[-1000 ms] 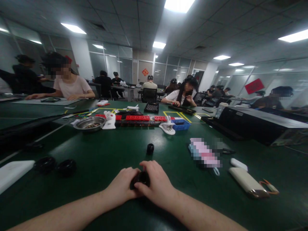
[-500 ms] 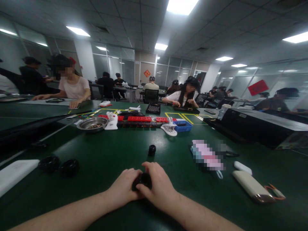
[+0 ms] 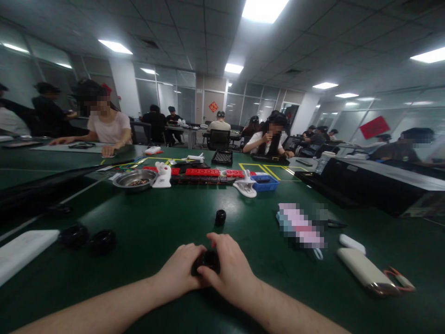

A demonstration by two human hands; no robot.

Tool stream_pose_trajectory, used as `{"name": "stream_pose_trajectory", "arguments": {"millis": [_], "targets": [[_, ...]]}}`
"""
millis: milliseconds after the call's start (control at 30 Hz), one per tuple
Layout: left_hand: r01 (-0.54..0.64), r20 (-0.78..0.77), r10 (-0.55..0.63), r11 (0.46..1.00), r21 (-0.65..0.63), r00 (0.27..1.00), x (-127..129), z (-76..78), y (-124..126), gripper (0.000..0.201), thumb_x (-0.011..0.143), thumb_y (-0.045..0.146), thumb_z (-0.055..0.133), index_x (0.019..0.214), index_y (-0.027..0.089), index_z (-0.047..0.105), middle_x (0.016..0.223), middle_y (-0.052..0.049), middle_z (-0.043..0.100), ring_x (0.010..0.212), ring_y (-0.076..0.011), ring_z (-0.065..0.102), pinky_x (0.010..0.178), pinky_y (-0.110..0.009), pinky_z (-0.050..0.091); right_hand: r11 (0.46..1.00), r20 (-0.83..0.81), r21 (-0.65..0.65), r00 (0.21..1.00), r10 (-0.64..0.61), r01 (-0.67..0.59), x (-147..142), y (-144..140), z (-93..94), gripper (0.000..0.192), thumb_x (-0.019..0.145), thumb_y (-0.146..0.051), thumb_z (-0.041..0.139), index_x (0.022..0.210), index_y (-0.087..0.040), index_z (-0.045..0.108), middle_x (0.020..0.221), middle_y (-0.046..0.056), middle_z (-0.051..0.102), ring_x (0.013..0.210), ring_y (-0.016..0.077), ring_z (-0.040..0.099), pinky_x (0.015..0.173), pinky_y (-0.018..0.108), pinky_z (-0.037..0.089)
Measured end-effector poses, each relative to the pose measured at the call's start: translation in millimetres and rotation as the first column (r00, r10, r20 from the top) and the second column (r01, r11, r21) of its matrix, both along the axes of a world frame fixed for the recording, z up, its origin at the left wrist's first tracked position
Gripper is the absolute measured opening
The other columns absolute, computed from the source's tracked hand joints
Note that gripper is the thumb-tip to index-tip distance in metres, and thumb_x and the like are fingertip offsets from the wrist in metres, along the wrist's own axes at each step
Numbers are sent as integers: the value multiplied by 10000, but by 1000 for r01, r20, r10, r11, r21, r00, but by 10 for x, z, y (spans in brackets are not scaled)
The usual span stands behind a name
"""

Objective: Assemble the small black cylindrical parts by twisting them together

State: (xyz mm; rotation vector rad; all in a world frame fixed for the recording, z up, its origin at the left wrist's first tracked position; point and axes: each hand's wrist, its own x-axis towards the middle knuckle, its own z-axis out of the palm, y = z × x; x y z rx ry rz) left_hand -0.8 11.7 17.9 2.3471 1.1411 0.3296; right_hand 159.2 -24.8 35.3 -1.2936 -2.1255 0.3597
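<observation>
Two bare hands meet low in the middle of the head view, the left hand and the right hand both clamped on a dark round piece at the near part of the green table. Thumbs and fingers curl around it from either side, hiding much of its shape; the right thumb lies across its near side. Just beyond the hands, a small black piece rests on the tabletop. To the left sit two black ring-like pieces, the outer one near the end of a white slab, the inner one close beside it. Farther back stand a metal bowl with small bits inside, a white stand next to it, a red strip, a white clip-shaped part and a blue tray. On the right lie a blurred pink item, a white case and a beige block beside an orange cable.
</observation>
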Motion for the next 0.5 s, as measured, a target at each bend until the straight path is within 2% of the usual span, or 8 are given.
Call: {"name": "stream_pose_trajectory", "arguments": {"millis": [200, 267, 400, 500], "targets": [[-6, 6, 6, 1000, -10, 1000, -7, -5, 7, 325, 677, 375, 607, 937, 192, 540, 902, -36, 573, 840, -231, 519, 740, -318, 395, 982, -40, -8, 981, 189, -189, 23, -35, 31, 551, 656, -96, 506, 1190, -171, 391, 1125, 82, 520, 1041, 211, 473, 929, 380, 363], [-8, 4, 8, 1000, -13, 1000, -9, 4, 6, 315, 677, 380, 610, 920, 190, 545, 893, -34, 575, 830, -230, 522, 727, -316, 399, 988, -53, 5, 986, 158, -158, 31, -31, 23, 554, 658, -112, 528, 1192, -168, 388, 1131, 85, 512, 1055, 213, 459, 930, 379, 362], [4, -13, -4, 1000, -1, 1000, 2, 45, -8, 297, 687, 438, 605, 847, 193, 557, 838, -23, 573, 780, -220, 524, 695, -312, 400, 1000, -43, -8, 999, -1, 0, 28, -10, 1, 529, 686, -231, 609, 1171, -179, 408, 1062, 80, 522, 984, 231, 473, 873, 401, 393], [6, -16, -6, 1000, 0, 1000, 12, 63, -14, 290, 687, 430, 604, 847, 192, 557, 832, -22, 576, 780, -218, 527, 706, -314, 401, 1000, -10, -28, 1000, 12, -12, 20, -12, 19, 485, 698, -226, 601, 1149, -165, 432, 1023, 81, 541, 956, 231, 481, 862, 401, 397]]}}
